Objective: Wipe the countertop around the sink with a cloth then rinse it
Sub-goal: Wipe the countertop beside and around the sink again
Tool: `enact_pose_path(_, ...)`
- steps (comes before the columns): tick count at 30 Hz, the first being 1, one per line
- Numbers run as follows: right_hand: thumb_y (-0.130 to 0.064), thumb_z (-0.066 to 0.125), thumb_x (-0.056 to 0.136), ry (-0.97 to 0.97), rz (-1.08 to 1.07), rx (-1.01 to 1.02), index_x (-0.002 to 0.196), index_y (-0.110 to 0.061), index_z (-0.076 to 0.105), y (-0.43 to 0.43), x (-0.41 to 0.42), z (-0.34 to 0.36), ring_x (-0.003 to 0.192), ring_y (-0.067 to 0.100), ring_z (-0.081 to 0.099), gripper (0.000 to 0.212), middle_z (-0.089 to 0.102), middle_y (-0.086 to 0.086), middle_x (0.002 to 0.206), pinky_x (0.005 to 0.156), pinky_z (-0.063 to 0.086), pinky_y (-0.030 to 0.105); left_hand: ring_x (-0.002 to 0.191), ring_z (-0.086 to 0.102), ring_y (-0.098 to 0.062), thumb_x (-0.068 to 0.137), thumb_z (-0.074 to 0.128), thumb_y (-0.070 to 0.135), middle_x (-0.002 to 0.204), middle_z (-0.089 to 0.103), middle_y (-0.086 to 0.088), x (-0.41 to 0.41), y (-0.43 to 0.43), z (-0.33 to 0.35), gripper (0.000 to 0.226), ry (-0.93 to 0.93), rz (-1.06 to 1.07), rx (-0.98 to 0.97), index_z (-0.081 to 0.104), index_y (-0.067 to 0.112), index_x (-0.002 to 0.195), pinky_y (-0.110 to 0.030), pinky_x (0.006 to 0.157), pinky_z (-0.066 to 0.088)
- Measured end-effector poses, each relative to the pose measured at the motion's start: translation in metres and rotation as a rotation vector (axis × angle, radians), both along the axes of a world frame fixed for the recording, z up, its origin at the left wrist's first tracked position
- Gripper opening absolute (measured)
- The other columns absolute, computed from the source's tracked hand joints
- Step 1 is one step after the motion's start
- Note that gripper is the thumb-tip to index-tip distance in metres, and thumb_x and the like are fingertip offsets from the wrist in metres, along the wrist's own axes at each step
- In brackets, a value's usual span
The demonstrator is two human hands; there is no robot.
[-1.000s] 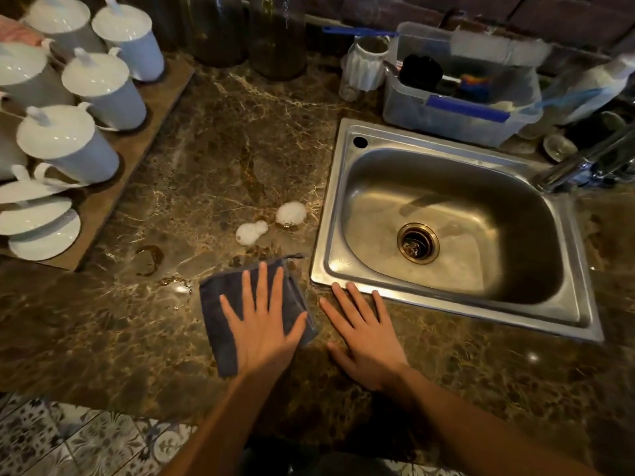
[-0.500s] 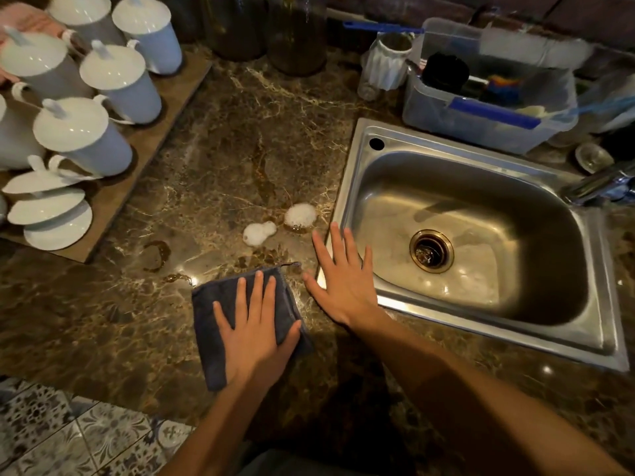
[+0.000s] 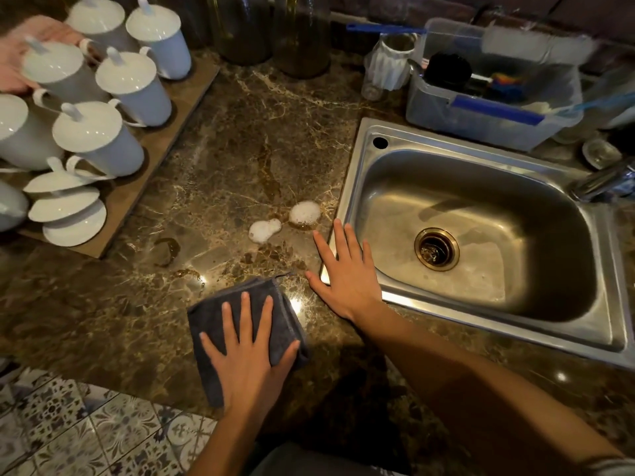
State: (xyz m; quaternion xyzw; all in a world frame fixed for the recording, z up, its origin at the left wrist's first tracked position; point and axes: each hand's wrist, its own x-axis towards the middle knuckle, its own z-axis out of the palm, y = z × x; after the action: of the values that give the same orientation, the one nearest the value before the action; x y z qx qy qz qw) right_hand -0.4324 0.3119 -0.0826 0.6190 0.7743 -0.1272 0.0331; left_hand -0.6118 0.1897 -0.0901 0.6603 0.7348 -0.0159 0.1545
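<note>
Beside the sink: right hand flat, empty.
Cloth: pinned under the spread left hand.
Risk: wiping could smear the foam blobs toward the mugs.

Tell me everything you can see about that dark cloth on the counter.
The cloth is dark grey-blue, soft and fuzzy-looking like microfibre, folded into a rough square with layered edges showing at its right side. It lies flat on the brown marbled countertop near the front edge, left of the sink. The left hand presses on it, fingers spread.
</note>
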Motion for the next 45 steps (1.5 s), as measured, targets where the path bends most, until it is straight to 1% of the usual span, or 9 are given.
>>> enact_pose_path(4,-0.066,0.022,0.092,-0.015,0.06,0.039,0.152,-0.023,-0.009,-0.019,0.009,-0.001,0.146,0.026,-0.015,0.08,-0.013,0.013,0.159,0.117,0.006,0.053,0.147,0.001,-0.032,0.082,0.017,0.079,0.161,0.003,-0.008,-0.004,-0.007,-0.002,0.085,0.004,0.069,-0.004,0.014,0.032,0.152,-0.068,0.108,0.006)
enact_pose_path(8,-0.066,0.024,0.091,0.002,0.017,0.025,0.152,-0.025,-0.005,-0.034,0.012,-0.003,0.147,0.028,-0.008,0.079,-0.007,0.012,0.159,0.117,0.01,0.053,0.147,0.001,-0.033,0.083,0.02,0.078,0.161,0.005,-0.006,0.0,0.005,-0.001,0.083,-0.006,0.063,-0.001,0.013,0.033,0.152,-0.07,0.107,0.007)
enact_pose_path(14,-0.064,0.032,0.088,0.046,-0.015,0.01,0.153,-0.025,0.002,-0.031,0.008,-0.004,0.148,0.027,-0.001,0.082,-0.002,0.011,0.16,0.116,0.016,0.053,0.146,0.008,-0.034,0.085,0.012,0.077,0.16,0.008,-0.012,0.0,0.056,-0.002,0.086,0.014,-0.027,0.063,0.013,0.023,0.152,-0.071,0.105,0.012)
enact_pose_path(19,-0.063,0.042,0.085,0.07,0.005,0.032,0.152,-0.017,0.02,-0.03,0.009,-0.002,0.146,0.032,0.015,0.084,0.018,0.018,0.157,0.113,0.024,0.054,0.146,0.009,-0.034,0.083,0.027,0.073,0.16,0.007,-0.015,0.003,0.11,-0.006,0.088,0.026,-0.186,0.137,0.011,0.022,0.152,-0.068,0.106,0.012)
enact_pose_path(25,-0.063,0.036,0.088,0.044,-0.011,-0.011,0.153,-0.017,0.012,-0.028,0.009,0.001,0.147,0.03,0.01,0.083,0.016,0.015,0.158,0.115,0.021,0.053,0.148,-0.004,-0.03,0.084,0.015,0.077,0.162,-0.001,-0.004,0.016,0.186,-0.006,0.08,0.031,-0.421,0.146,0.008,0.036,0.152,-0.065,0.109,-0.002)
enact_pose_path(33,-0.062,0.036,0.089,0.071,-0.052,-0.01,0.154,-0.022,0.006,-0.029,0.007,-0.002,0.148,0.024,0.002,0.082,0.009,0.009,0.16,0.114,0.01,0.046,0.147,-0.011,-0.027,0.078,0.003,0.074,0.161,-0.006,0.001,0.041,0.259,-0.003,0.079,0.05,-0.537,0.117,0.0,0.04,0.15,-0.062,0.11,-0.011)
enact_pose_path(37,-0.06,0.038,0.089,0.086,-0.049,-0.001,0.154,-0.023,0.011,-0.028,0.007,0.003,0.148,0.022,0.003,0.079,0.012,0.008,0.16,0.119,0.011,0.047,0.147,-0.003,-0.028,0.083,0.006,0.068,0.162,0.003,-0.001,0.039,0.256,-0.003,0.075,0.016,-0.549,0.127,0.012,0.037,0.151,-0.062,0.11,-0.007)
enact_pose_path(41,-0.057,0.042,0.086,0.106,-0.086,-0.017,0.153,-0.025,0.015,-0.027,0.005,0.008,0.147,0.021,0.006,0.079,0.017,0.008,0.159,0.117,0.016,0.047,0.145,0.014,-0.03,0.091,0.021,0.055,0.158,0.024,-0.005,0.021,0.22,-0.004,0.063,0.009,-0.549,0.163,0.036,0.029,0.146,-0.066,0.108,0.011)
enact_pose_path(45,-0.056,0.044,0.086,0.083,-0.071,0.007,0.153,-0.023,0.014,-0.03,0.006,0.004,0.148,0.022,0.008,0.08,0.013,0.008,0.16,0.117,0.02,0.046,0.144,0.019,-0.031,0.095,0.021,0.054,0.156,0.027,-0.006,-0.019,0.148,-0.008,0.06,-0.005,-0.436,0.159,0.033,0.028,0.147,-0.064,0.107,0.01)
